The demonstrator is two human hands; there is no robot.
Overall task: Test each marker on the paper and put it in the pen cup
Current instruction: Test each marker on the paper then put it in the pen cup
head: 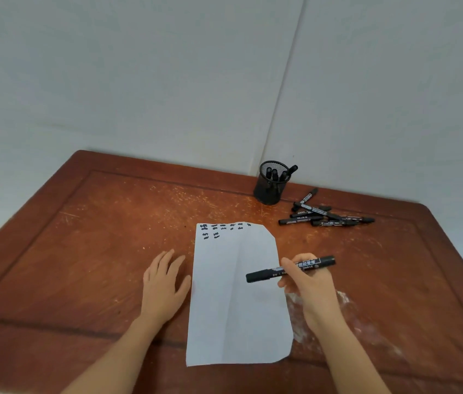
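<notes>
A white sheet of paper (236,302) lies on the table with several black test marks along its top edge. My right hand (310,288) grips a black marker (261,274) that lies nearly level over the paper's right side, cap end pointing left. Flat on the table just left of the paper rests my left hand (163,285), fingers straight. A black mesh pen cup (271,184) stands at the back with several markers in it. Right of the cup lies a pile of several black markers (324,216).
The worn red-brown wooden table (82,251) has a raised border and sits in a corner of white walls. A pale scuffed patch (344,302) marks the wood under my right wrist.
</notes>
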